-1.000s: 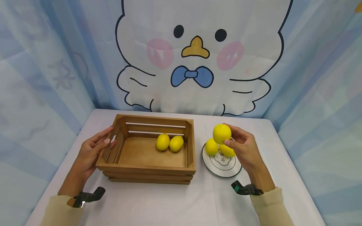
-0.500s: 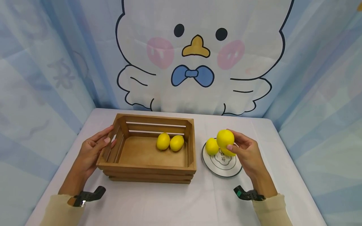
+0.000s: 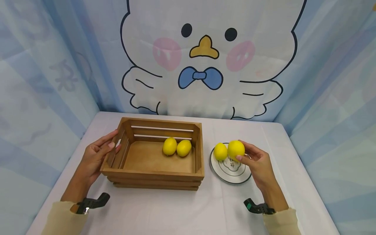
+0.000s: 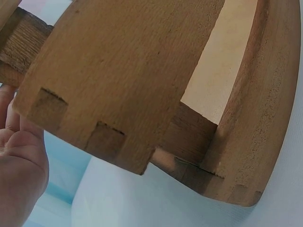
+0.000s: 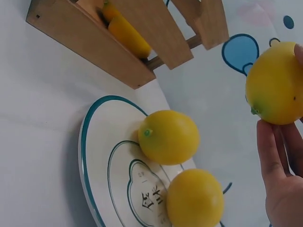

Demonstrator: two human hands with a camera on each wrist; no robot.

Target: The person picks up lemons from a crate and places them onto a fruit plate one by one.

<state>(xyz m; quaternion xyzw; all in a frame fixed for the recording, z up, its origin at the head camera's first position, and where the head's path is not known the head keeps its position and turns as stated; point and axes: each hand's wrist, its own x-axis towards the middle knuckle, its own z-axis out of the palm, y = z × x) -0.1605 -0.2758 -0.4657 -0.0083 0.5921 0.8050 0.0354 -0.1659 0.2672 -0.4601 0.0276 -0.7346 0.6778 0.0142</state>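
My left hand grips the left end of a slatted wooden crate, its fingers at the gap in that wall. Two yellow lemons, one beside the other, lie inside toward the crate's back right. Between thumb and fingers, my right hand pinches another lemon over a white plate with a dark green rim. The right wrist view has the held lemon raised apart from two lemons on the plate, one nearer the crate. From the head, the held lemon hides the other plate lemon.
A white cloth covers the table under crate and plate. The plate stands just right of the crate. Behind the table hangs a curtain with a cartoon figure, and pale blue curtains flank both sides.
My right hand has lowered the lemon toward the plate and slightly right, so it now covers one plate lemon in the head view. The left hand stays on the crate.
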